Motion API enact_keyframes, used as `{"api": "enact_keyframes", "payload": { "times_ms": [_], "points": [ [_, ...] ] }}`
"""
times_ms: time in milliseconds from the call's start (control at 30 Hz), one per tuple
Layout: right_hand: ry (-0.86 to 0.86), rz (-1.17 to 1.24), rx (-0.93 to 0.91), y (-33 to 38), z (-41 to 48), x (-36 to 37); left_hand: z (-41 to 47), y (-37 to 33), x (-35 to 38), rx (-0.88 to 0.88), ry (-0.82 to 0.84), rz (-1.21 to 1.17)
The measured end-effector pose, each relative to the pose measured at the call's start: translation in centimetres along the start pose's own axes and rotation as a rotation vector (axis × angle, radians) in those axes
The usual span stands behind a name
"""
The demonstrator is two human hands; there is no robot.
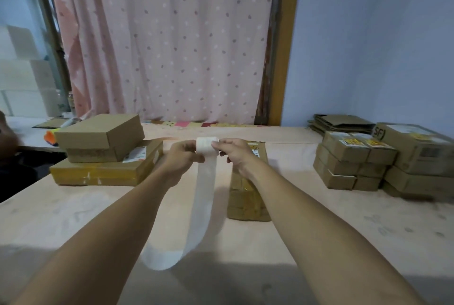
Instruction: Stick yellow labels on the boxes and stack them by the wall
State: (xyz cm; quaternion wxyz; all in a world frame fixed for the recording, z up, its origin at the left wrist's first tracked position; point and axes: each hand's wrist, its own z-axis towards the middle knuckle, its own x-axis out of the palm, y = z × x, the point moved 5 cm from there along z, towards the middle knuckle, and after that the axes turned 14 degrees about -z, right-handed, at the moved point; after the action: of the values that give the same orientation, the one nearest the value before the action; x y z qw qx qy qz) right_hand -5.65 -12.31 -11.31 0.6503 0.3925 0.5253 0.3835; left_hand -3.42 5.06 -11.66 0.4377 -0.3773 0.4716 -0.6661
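- Left hand (pixel 183 156) and right hand (pixel 234 154) each grip the label roll (pixel 205 145) over the centre box (pixel 245 202).
- Its white strip (pixel 202 206) hangs left of that box.
- Labelled boxes (pixel 353 157) stand stacked well right of it.

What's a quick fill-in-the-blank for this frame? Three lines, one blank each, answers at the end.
1. The left hand and right hand hold a roll whose white strip hangs ____.
2. The boxes with yellow labels are stacked at the ____ side of the table.
3. The left stack has ____ boxes.
Missing words: down; right; three.
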Motion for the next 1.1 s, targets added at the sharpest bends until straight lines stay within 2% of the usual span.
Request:
{"api": "enact_keyframes", "payload": {
  "times_ms": [200,267,400,533,700,733,867,1000,1100],
  "points": [
    [-0.002,0.042,-0.017,-0.6,-0.4,-1.2,-0.5,0.3,1.2,-0.135,0.233,-0.069],
    [0.0,0.021,-0.029,-0.8,-0.5,-1.5,-0.3,0.4,1.2,-0.159,0.189,-0.041],
    [0.05,-0.036,-0.044,-1.1,-0.4,-1.3,0.0,0.3,1.5,-0.068,0.012,-0.064],
    [0.02,-0.096,0.005,-1.0,-0.1,-1.6,-0.3,0.3,1.8,0.017,0.031,0.051],
    [0.038,-0.073,0.0,-1.1,0.5,-1.0,-0.3,-0.2,1.8,0.143,-0.009,0.347],
    [0.044,-0.039,-0.003,-1.2,0.5,-0.9,-0.3,-0.3,1.6,0.133,-0.004,0.344],
    [0.06,0.103,-0.013,-1.6,0.6,-0.2,-0.9,-0.3,1.0,-0.023,0.052,0.064],
    [0.064,0.135,-0.018,-1.8,0.6,0.0,-1.1,0.4,0.3,-0.089,0.107,0.013],
    [0.084,0.142,-0.033,-2.1,0.7,0.4,-0.9,0.6,0.0,-0.062,0.022,-0.011]
  ]
}}
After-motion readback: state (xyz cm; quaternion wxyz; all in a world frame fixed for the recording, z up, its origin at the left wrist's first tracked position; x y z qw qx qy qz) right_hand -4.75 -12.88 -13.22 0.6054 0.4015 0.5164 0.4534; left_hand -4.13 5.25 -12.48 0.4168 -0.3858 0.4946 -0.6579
